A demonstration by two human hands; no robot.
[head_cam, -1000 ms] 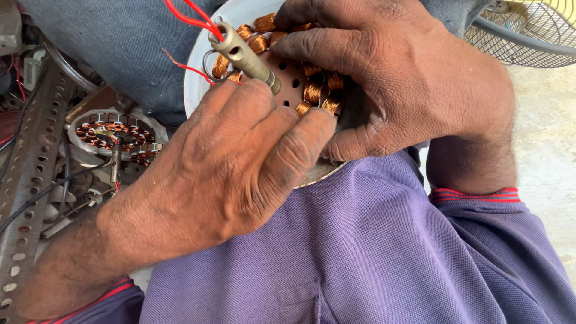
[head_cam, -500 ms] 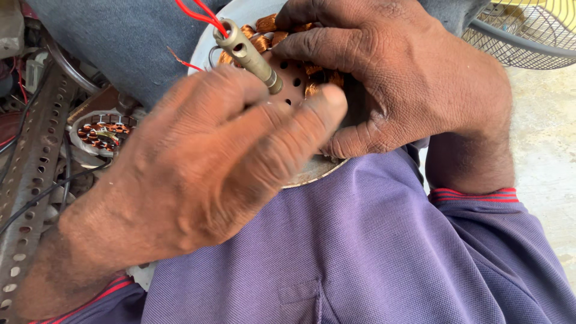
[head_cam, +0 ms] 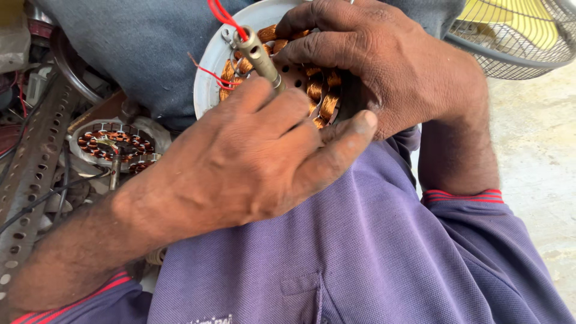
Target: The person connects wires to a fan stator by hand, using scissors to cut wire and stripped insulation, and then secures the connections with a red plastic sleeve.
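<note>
The fan motor sits right up against the person's chest, a white round plate ringed with copper coils, tipped toward the camera, and both hands are on it. The left hand lies across its lower half, fingers curled down over the coils and the thumb stretched out along the lower right edge, pressing flat; what the fingertips pinch underneath cannot be made out. The right hand wraps over the top right of the plate, fingers bent and closed around the rim, gripping it firmly. A metal shaft pokes up out of the middle, slanting to the upper left, just above the left knuckles. Red wires run off the top beside the shaft, and a thinner red strand trails at the left edge. Off to the left, well apart on the cluttered floor, lies a second coil ring, next to a perforated metal strip. Top right, a wire fan guard rests on the concrete
</note>
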